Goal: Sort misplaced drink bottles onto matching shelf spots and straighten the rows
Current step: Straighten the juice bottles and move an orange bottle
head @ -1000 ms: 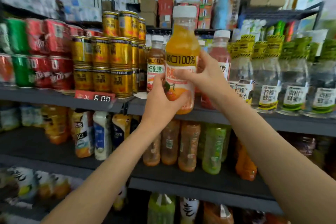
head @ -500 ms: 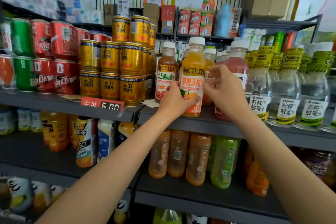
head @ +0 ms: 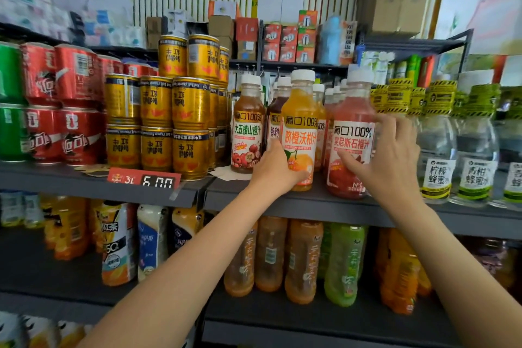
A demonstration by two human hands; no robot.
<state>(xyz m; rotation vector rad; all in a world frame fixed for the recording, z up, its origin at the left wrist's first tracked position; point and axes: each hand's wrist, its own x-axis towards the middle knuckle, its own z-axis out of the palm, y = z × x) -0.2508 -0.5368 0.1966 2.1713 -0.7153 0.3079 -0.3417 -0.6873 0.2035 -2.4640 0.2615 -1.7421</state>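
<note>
Fingers of your left hand point(head: 278, 168) curl round the lower part of the orange bottle point(head: 300, 133), thumb on its label, gripping it where it stands upright on the shelf point(head: 305, 202). Your right hand point(head: 387, 161) is spread, its fingers point(head: 351, 164) straight and lying against the label and right side of the red bottle point(head: 351, 135), touching it without closing round it. That red bottle stands upright just right of the orange one, nearly touching it, at the shelf's front edge. Just left of your left fingers a brown bottle point(head: 247, 127) stands upright, with a darker bottle point(head: 275, 118) behind the gap between it and the orange one. More white-capped bottles line up behind the two you handle. Farther left of your left hand, gold cans point(head: 172, 124) are stacked three high above a price tag point(head: 144, 179) reading 6.00, and beyond them are red cans point(head: 60, 110). Right of your right fingers, clear bottles point(head: 457, 147) with yellow neck bands fill the row. Below your hands, the lower shelf holds orange, brown and green bottles.
</note>
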